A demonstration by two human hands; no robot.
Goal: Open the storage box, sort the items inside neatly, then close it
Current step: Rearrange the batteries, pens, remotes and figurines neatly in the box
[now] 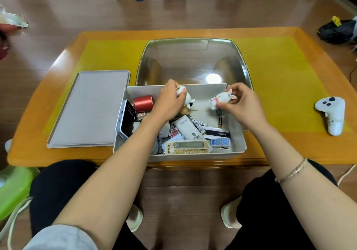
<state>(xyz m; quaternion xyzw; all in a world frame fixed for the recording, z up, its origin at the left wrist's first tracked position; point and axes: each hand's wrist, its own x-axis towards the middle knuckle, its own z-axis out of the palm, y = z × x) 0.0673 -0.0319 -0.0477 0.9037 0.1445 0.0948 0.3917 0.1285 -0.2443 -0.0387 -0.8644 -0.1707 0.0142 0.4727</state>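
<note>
Table [270, 149], grey lid [90, 108], white controller [331, 114].

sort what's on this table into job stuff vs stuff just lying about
Job: open grey storage box, flat grey lid, white rabbit figurine, red metal can, beige remote control.
Lying about: white game controller, yellow table mat.

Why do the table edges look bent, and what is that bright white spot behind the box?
Head view: the wide-angle lens bows the table edges; the white spot is a lamp's glare on the glass top, beyond the storage box; the picture is sharp, lighting soft.
</note>
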